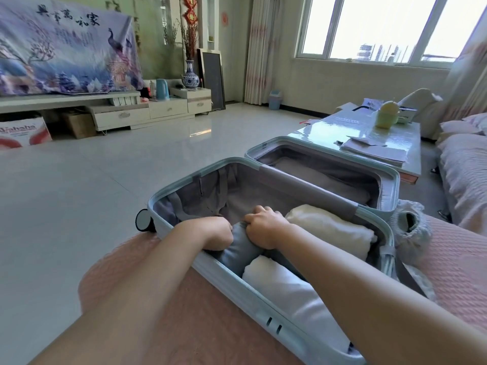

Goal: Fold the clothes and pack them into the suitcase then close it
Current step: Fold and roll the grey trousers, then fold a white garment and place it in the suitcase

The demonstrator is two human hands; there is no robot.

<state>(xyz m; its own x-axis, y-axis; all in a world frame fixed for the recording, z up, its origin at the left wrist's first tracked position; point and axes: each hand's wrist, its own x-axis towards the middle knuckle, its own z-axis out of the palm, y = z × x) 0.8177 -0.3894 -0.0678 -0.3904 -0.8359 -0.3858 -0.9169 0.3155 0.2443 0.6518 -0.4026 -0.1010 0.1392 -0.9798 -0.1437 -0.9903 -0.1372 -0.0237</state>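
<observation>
left hand [218, 233] | right hand [263, 227] | both clenched on grey-blue roll [237, 252] between them | inside suitcase [263, 312]

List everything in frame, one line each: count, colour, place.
suitcase: 1, pale blue-green, lying open, near half on the pink cover
blue-grey roll: 1, blue-grey, near half, left of centre
cream roll: 1, cream, near half, right end
white roll: 1, white, near half, against the near wall
frilly garment: 1, pale grey-white, right of the suitcase
coffee table: 1, glossy pale, beyond the suitcase
container: 1, yellow-green, on the coffee table
papers: 1 stack, white, table's near end
vase: 1, blue and white, on the low cabinet
kettle: 1, light blue, same cabinet
bin: 1, blue, beside the curtain
left hand: grips the blue-grey roll
right hand: grips the blue-grey roll
</observation>
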